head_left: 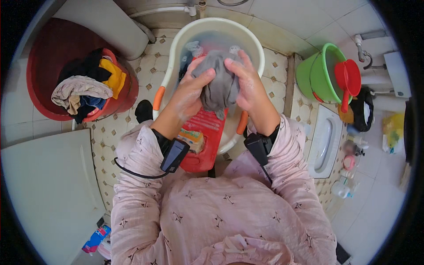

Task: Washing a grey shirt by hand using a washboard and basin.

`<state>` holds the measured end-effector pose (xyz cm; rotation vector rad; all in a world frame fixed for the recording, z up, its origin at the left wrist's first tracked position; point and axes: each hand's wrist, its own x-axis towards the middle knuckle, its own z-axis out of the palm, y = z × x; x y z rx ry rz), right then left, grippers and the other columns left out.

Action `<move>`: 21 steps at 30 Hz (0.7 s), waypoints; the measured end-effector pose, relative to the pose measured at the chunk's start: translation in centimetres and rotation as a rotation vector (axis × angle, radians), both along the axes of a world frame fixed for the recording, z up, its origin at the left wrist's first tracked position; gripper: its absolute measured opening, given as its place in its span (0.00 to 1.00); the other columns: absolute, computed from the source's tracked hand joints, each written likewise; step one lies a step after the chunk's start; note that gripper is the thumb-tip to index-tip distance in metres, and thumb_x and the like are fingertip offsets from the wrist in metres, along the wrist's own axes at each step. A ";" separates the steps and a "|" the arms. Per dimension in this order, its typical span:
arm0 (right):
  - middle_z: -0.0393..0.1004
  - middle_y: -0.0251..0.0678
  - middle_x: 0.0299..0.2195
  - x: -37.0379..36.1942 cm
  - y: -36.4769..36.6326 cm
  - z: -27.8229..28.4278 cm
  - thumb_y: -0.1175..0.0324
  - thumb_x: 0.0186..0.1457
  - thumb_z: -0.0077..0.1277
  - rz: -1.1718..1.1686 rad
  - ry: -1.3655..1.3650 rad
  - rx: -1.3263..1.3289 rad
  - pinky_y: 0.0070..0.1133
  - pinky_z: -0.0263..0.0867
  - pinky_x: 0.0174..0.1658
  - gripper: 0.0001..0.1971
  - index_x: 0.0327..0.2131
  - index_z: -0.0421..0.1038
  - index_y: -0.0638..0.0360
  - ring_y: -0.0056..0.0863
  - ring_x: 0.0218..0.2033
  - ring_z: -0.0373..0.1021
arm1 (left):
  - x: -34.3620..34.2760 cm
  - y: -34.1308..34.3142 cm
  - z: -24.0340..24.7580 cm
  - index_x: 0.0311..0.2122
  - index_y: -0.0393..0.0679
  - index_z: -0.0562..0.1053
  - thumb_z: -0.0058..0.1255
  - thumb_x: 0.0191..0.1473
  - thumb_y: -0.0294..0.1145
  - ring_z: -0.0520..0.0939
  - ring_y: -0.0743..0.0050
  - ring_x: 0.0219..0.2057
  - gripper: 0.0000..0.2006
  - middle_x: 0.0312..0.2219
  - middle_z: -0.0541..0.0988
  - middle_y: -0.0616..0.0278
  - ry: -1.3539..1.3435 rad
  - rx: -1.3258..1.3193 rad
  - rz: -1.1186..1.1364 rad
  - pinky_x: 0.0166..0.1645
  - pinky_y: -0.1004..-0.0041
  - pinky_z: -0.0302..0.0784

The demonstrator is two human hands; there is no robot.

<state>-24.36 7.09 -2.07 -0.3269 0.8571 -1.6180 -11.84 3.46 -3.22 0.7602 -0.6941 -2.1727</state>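
The left hand (190, 93) and right hand (246, 84) are both clamped on a bunched grey cloth (215, 86), one at each side, held over the washboard (197, 162) and tub (261, 57). The tub's thick, rounded rim curves around the far side. Tiled floor (152, 59) opens between it and the red bucket (126, 95) at left; a narrower strip runs at right, before the green bucket (309, 76).

The cloth is soft and wrinkled; the washboard is ridged red plastic, with a yellowish block (191, 140) near the left wrist. Crumpled clothes (81, 90) heap in the red bucket.
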 end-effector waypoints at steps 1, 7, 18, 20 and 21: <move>0.66 0.39 0.40 0.4 0.0 0.2 0.71 0.47 0.49 -0.092 0.122 0.102 0.24 0.61 0.45 0.24 0.48 0.55 0.67 0.28 0.39 0.66 | 0.3 -0.4 -0.1 0.44 0.36 0.63 0.45 0.52 0.36 0.72 0.73 0.41 0.17 0.37 0.71 0.60 0.003 -0.002 0.006 0.46 0.71 0.67; 0.70 0.34 0.36 -2.4 0.2 0.5 0.68 0.43 0.54 0.725 0.790 0.140 0.20 0.60 0.43 0.21 0.43 0.64 0.65 0.24 0.37 0.66 | 3.3 -4.1 0.1 0.37 0.39 0.67 0.47 0.51 0.38 0.76 0.73 0.33 0.14 0.30 0.74 0.60 -0.156 -0.006 -0.042 0.39 0.73 0.71; 0.69 0.41 0.37 -2.9 -0.7 -0.9 0.73 0.49 0.43 0.230 0.035 0.013 0.26 0.64 0.43 0.13 0.40 0.62 0.64 0.31 0.37 0.68 | 4.6 -2.7 0.5 0.48 0.35 0.61 0.51 0.46 0.34 0.72 0.72 0.42 0.24 0.42 0.71 0.57 -0.129 -0.306 -0.466 0.48 0.73 0.66; 0.68 0.39 0.36 -2.1 -1.0 -1.3 0.72 0.49 0.44 0.101 0.024 0.101 0.26 0.64 0.42 0.13 0.39 0.62 0.63 0.30 0.37 0.67 | 4.0 -3.1 0.0 0.47 0.37 0.62 0.48 0.48 0.32 0.72 0.69 0.42 0.20 0.42 0.70 0.58 -0.129 -0.339 -0.422 0.48 0.70 0.66; 0.68 0.39 0.36 -1.4 -0.9 -1.1 0.72 0.49 0.44 0.112 0.015 0.096 0.26 0.64 0.42 0.13 0.39 0.62 0.63 0.30 0.37 0.67 | 3.7 -3.3 -0.1 0.47 0.38 0.63 0.46 0.49 0.32 0.73 0.68 0.41 0.19 0.41 0.71 0.59 0.008 -0.160 -0.255 0.49 0.69 0.66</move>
